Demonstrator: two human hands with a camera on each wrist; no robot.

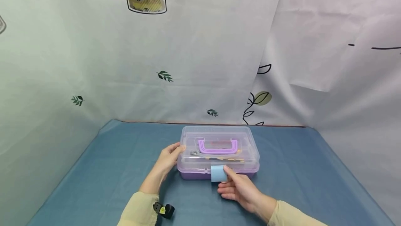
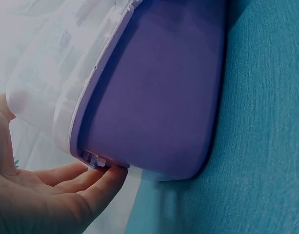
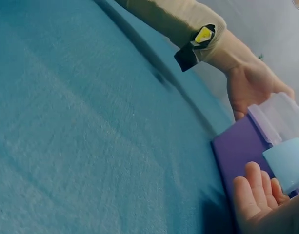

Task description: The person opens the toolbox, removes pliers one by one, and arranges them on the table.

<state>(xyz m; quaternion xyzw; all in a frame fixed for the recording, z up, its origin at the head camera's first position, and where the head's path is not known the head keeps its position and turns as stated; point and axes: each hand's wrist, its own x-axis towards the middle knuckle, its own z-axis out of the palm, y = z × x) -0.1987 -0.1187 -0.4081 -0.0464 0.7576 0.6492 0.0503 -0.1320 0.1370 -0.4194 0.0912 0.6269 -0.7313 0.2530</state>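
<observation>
**Lidded carry box on blue cloth, one hand at its side, one at its front**

Box: you have a plastic carry box (image 1: 195, 176) flat on the blue cloth (image 1: 125, 170), just right of centre and towards the back edge. Purple base, clear lid (image 1: 219, 133) down on it, lilac handle (image 1: 218, 151) folded flat on top. Long tan-and-black items show through the lid, too blurred to identify.

Labels: a light-blue square piece (image 1: 217, 174) covers the middle of the box's front, overlapping lid rim and base; its visible face is plain. Your left wrist carries a black device (image 1: 169, 211) with a yellow sticker (image 1: 162, 210) — any marking there is too small to read.

Left grip: your left hand (image 1: 166, 160) holds the box's left end, thumb on the clear lid, fingers round the side. The left wrist view puts the fingertips under the lid rim, beside a small clear clip (image 2: 95, 160).

Right grip: your right hand (image 1: 241, 189) pinches the right edge of the blue square between thumb and forefinger — the other three fingers lie loosely bent below, in front of the base.

Surroundings: a pale backdrop (image 1: 216, 52) with leaf and plant prints stands behind; both your sleeves (image 1: 139, 205) are cream.
</observation>
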